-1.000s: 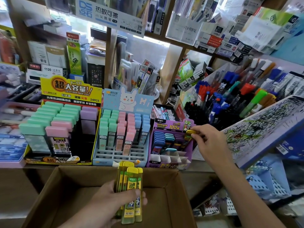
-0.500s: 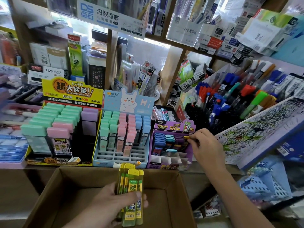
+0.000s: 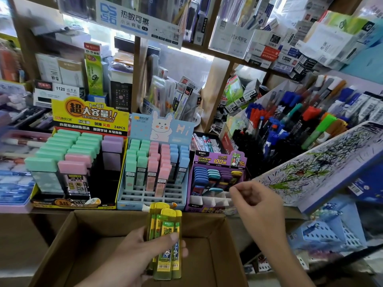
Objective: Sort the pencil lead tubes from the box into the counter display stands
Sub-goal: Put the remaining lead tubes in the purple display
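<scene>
At lower centre the left hand has its grip around a yellow tube bundle; the right hand, grip empty and loosely pinched, should take one tube for the purple stand.

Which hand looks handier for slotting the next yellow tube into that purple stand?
Probably the right hand: it hovers empty beside the purple cardboard stand. The left hand grips the bundle of yellow transparent lead tubes over the brown cardboard box.

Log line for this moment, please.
left hand: holds yellow lead tubes over cardboard box | right hand: empty, by purple stand | yellow tube in stand
</scene>
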